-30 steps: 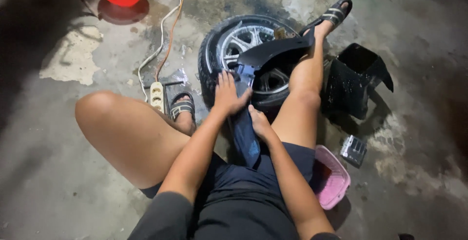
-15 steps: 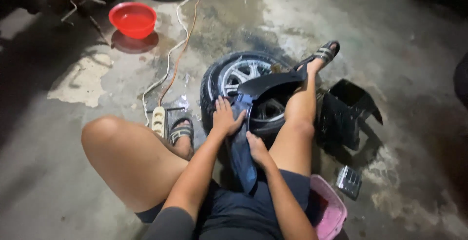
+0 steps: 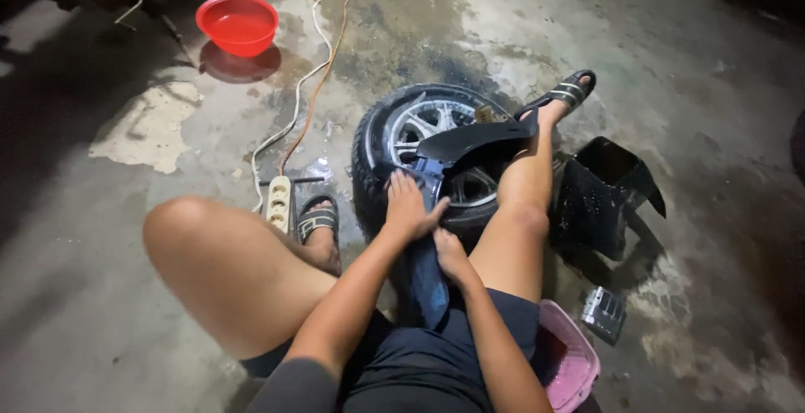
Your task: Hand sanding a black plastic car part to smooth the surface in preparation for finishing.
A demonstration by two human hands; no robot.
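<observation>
One wet concrete floor (image 3: 101, 321) fills the view, and on it lies one tyre on its spoked rim (image 3: 419, 140), flat between the seated person's knees. Across the tyre runs one long dark panel (image 3: 470, 143), its broad end up by the right shin, its narrow blue end (image 3: 429, 283) dropping to the lap. One more black moulded cover (image 3: 599, 199) stands just right of the right leg. One red basin (image 3: 237, 23) sits well apart at top left, one pink stool (image 3: 570, 361) under the person at the right. Two sandals: one (image 3: 319, 220) beside the tyre, one (image 3: 566, 94) up past its far edge. Two cables (image 3: 312, 94), white and orange, snake down to one pale power strip (image 3: 278, 203). One small ribbed part (image 3: 605, 312) lies by the stool. Left hand (image 3: 409, 207) spread flat, fingers open, pressing the panel where it crosses the tyre. Right hand (image 3: 451, 255) curled, gripping the panel's edge just below
</observation>
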